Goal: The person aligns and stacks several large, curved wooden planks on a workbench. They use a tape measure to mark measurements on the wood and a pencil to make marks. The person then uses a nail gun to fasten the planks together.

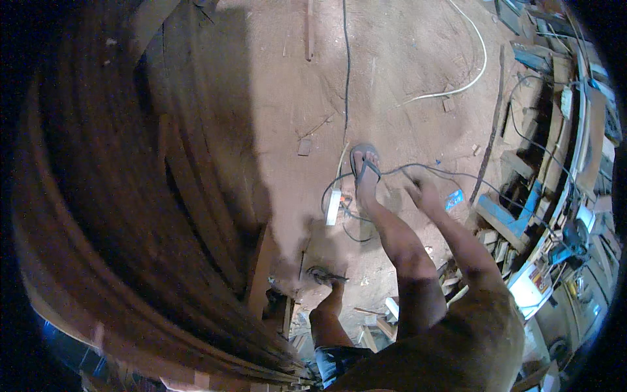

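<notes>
Toward three o'clock, near the dark cable (457, 174), our blurred right hand (422, 191), grip unclear, left hand out of view.

To me the ground (287, 85) looks matt and dusty, my sandal (371, 167) dull and rubbery; I see smooth plastic on the white power strip (333, 207), matt sheathing on the dark cable (457, 174), rough wood in the brown planks (176, 294), slight gloss on the blue packet (454, 199)

Floor (287, 85) lit; left wood (111, 196) shadowed, grainy; rim curved, dark.
</notes>
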The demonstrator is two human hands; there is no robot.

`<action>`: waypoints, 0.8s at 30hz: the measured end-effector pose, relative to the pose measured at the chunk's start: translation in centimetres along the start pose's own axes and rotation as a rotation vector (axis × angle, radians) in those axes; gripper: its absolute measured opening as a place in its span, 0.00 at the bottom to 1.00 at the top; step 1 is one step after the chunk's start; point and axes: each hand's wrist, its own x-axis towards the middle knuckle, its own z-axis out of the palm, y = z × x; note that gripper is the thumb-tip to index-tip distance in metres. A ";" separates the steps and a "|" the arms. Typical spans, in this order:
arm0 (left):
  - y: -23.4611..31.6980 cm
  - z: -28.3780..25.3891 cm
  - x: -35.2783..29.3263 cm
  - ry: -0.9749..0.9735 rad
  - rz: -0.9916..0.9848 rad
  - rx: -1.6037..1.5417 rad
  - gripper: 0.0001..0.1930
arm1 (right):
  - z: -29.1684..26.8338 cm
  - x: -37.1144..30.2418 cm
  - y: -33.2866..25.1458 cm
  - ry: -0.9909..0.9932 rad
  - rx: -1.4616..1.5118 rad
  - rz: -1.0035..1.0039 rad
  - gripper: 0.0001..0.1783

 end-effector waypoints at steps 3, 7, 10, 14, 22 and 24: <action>1.5 1.4 0.5 -0.005 0.058 0.109 0.22 | 6.0 23.0 -10.9 0.098 0.245 -0.136 0.25; 2.4 2.7 1.2 0.002 0.119 0.184 0.22 | 10.2 42.6 -25.6 0.629 0.350 -0.178 0.32; 2.1 2.0 1.7 0.003 0.152 0.212 0.22 | 12.1 44.8 -28.5 0.358 0.493 0.032 0.30; 0.2 -1.1 1.6 -0.001 0.183 0.205 0.21 | 15.0 33.4 -24.3 -0.038 0.649 0.151 0.32; -6.7 -5.4 0.5 0.064 0.367 0.132 0.22 | 36.3 -13.1 -14.7 -0.321 0.463 0.639 0.33; -7.9 -5.5 0.4 0.082 0.433 0.149 0.22 | 42.5 -20.4 -12.6 -0.370 0.364 0.717 0.34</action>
